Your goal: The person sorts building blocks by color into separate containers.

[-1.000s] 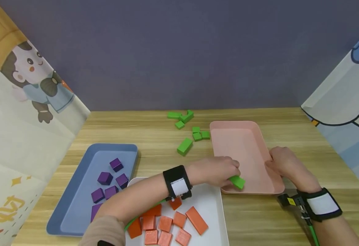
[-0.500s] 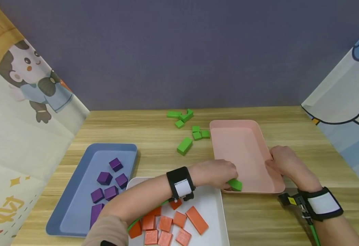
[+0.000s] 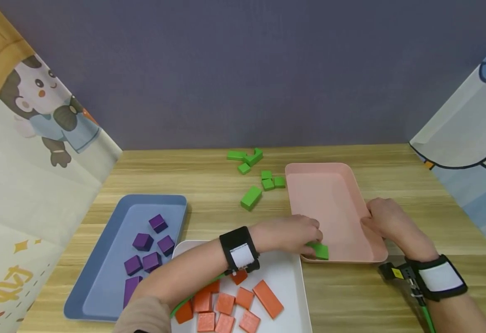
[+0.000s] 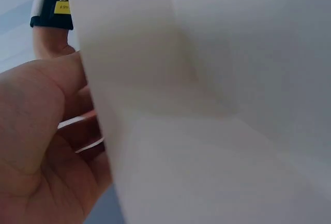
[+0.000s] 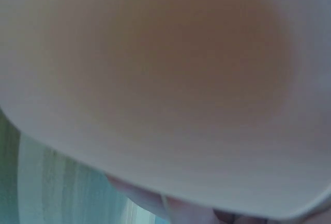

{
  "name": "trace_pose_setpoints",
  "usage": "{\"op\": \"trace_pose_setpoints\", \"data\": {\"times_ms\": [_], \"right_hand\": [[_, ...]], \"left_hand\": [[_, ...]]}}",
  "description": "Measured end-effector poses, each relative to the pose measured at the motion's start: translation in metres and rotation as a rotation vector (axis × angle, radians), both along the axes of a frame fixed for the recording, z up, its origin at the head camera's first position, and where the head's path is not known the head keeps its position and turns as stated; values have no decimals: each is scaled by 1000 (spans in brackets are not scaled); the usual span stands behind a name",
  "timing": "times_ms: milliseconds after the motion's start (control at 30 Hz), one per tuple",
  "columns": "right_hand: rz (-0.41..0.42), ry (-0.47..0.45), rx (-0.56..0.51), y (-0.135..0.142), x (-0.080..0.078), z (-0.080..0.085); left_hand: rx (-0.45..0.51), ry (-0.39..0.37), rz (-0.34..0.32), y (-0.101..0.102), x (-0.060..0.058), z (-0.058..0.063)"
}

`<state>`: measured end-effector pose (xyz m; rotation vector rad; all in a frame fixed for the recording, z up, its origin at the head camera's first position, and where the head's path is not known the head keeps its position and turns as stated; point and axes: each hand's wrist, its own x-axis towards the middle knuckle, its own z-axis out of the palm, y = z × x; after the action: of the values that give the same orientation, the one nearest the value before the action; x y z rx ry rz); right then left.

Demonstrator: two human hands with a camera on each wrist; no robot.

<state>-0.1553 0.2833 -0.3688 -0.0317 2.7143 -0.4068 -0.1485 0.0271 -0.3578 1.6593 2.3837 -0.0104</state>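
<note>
In the head view my left hand point(image 3: 288, 233) is over the near left corner of the pink tray point(image 3: 323, 208). Its thumb and fingers hold the left end of a green block point(image 3: 320, 251), which lies low at the tray's corner. My right hand point(image 3: 390, 226) grips the tray's right rim. The left wrist view shows the left hand point(image 4: 46, 146) partly behind a blurred pale tray wall point(image 4: 207, 131); the block is hidden there. A blurred tray surface point(image 5: 181, 79) fills most of the right wrist view, with a few fingers point(image 5: 191, 213) below its rim.
Several green blocks point(image 3: 251, 199) lie on the wooden table point(image 3: 209, 180) left of the pink tray. A white tray point(image 3: 290, 296) with orange blocks point(image 3: 268, 298) sits under the left forearm. Further left, a blue tray point(image 3: 101, 273) holds purple blocks point(image 3: 143, 242).
My left hand has drawn slightly left and lowered the green block at the tray's near corner. Its fingers now sit further back on the block. My right hand keeps its grip on the rim.
</note>
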Motion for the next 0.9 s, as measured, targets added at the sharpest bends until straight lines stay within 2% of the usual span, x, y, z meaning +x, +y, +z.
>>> {"op": "trace_pose_setpoints", "data": {"times_ms": [67, 167, 300, 433, 533, 667, 800, 900], "right_hand": [[-5, -8, 3, 1, 0, -1], [-1, 2, 6, 1, -1, -1], [9, 17, 19, 3, -1, -1], [-12, -3, 20, 2, -2, -1], [-27, -23, 15, 2, -2, -1], [-16, -21, 17, 1, -2, -2], [-3, -5, 10, 2, -2, -2], [5, 0, 10, 2, -2, -3]], "left_hand": [[51, 28, -38, -5, -4, 4], [129, 40, -18, -16, -11, 15], [207, 13, 123, -34, -23, 28], [267, 15, 250, -53, -40, 34], [279, 49, 336, -66, -52, 31], [246, 71, 437, -80, -63, 22], [203, 48, 544, -91, -68, 15], [180, 35, 599, -96, -70, 13]]}}
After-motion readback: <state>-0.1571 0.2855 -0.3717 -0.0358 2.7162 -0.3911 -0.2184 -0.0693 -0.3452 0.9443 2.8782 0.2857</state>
